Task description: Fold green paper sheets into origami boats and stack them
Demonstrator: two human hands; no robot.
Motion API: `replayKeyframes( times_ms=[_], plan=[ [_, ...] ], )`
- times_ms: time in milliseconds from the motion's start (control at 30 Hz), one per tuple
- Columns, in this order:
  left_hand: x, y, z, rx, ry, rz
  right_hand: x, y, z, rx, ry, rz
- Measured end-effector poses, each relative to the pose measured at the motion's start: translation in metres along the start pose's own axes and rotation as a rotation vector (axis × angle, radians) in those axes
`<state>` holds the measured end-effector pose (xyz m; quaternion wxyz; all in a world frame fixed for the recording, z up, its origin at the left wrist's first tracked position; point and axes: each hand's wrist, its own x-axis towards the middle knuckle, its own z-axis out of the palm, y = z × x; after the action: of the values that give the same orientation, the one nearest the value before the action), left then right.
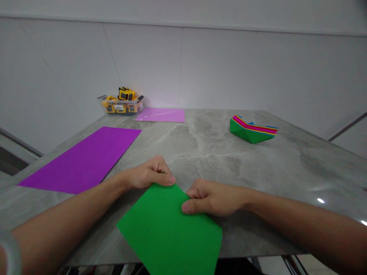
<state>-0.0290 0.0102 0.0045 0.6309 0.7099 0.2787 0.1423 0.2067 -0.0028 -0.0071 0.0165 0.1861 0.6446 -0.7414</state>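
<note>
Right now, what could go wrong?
1. Left hand and right hand grip the green paper close together; uneven pull might crease or tear it.
2. Its near end appears to overhang the table, so it could droop.
3. The left forearm overlaps the purple sheet in view and might nudge it.

No text can be read here! Nearest thing to it: a white label (118,107) on the front of the clear plastic box (140,107) at the back, any print far too small to make out. And that pale spot (145,117) on the pink sheet (168,115)? Too tiny to tell.
</note>
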Motion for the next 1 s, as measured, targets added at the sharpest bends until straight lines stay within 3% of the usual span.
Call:
replayKeyframes(
  times_ms=[67, 167, 300, 467, 600, 733, 900, 1000],
  plan=[
    [0.0, 0.001, 0.002, 0.005, -0.023, -0.001, -0.003, 0.0, -0.004, 0.044, -0.057, 0.021],
    [-0.001, 0.002, 0.003, -0.01, -0.02, 0.005, -0.007, 0.0, -0.01, 0.017, -0.02, 0.042],
    [-0.001, -0.001, 0.001, -0.07, 0.087, 0.023, -0.008, -0.001, -0.018, -0.095, 0.091, 0.009],
    [-0.003, -0.005, -0.001, -0.066, 0.166, 0.034, -0.01, -0.007, -0.021, -0.152, 0.093, 0.053],
    [-0.004, -0.002, -0.002, -0.076, 0.248, 0.042, -0.011, -0.009, -0.02, -0.246, 0.218, 0.075],
    [-0.006, 0.004, -0.004, -0.094, 0.355, 0.029, -0.013, -0.007, -0.023, -0.257, 0.127, 0.075],
    [-0.007, 0.007, -0.004, -0.152, 0.446, 0.006, -0.012, -0.011, -0.024, -0.425, 0.377, -0.045],
    [-0.007, 0.004, -0.007, -0.201, 0.468, -0.014, -0.009, -0.01, -0.022, -0.476, 0.463, -0.074]
  ],
)
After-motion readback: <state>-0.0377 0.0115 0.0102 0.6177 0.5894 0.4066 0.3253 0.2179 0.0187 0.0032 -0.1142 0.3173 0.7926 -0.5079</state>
